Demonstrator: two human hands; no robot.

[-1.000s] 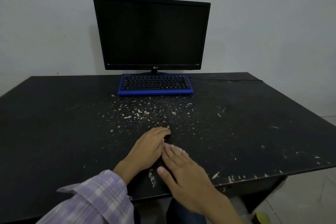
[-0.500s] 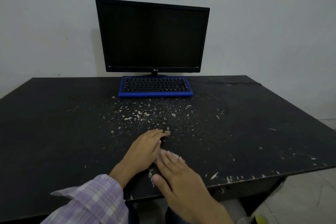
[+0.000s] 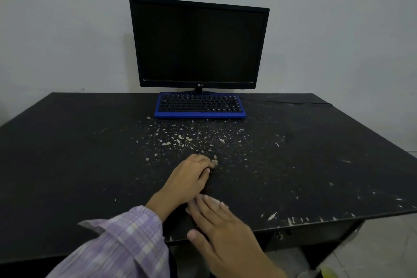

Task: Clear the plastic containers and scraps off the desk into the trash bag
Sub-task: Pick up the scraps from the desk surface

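Head view shows the left hand (image 3: pixel 189 176), fingers curled on the counter (image 3: pixel 67 165), raking pale scraps (image 3: pixel 180 140) from mid-counter toward the near edge, where the right hand (image 3: pixel 216 221) lies flat, fingers straight. Neither grip holds anything. With no trash bag visible, flakes may slip past the receiving palm onto the floor or scatter toward the blue keyboard (image 3: pixel 199 106).

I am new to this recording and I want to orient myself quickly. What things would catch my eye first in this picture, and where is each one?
The dark monitor stands at the back of the black desk, with a blue keyboard right in front of it. Pale scraps are scattered across the middle of the desk. Nearest the camera, the left hand rests on the desk with curled fingers among the scraps, and the right hand lies flat at the front edge.
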